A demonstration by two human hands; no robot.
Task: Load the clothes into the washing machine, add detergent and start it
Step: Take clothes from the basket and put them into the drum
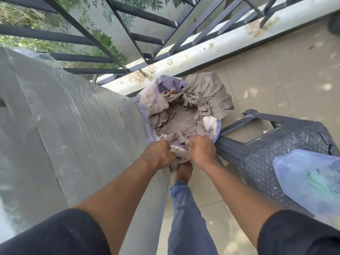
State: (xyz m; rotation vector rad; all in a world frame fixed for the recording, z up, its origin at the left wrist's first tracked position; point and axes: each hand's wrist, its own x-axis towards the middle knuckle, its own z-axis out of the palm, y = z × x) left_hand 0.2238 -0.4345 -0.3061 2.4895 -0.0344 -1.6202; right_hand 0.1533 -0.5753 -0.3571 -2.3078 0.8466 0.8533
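Observation:
A lilac plastic basket [218, 128] stands on the tiled floor, full of clothes [184, 115], mostly a grey-brown cloth with some pale purple fabric. My left hand [160, 153] and my right hand [200, 150] both grip the bunched cloth at the basket's near edge. The washing machine [60, 129], wrapped in a clear plastic cover, fills the left side of the view; its lid and controls are not visible.
A dark grey plastic stool [272, 151] lies tipped to the right of the basket, with a bluish plastic bag [309, 183] on it. A low ledge and metal railing [128, 39] run behind the basket. My bare foot [184, 172] stands between the machine and the stool.

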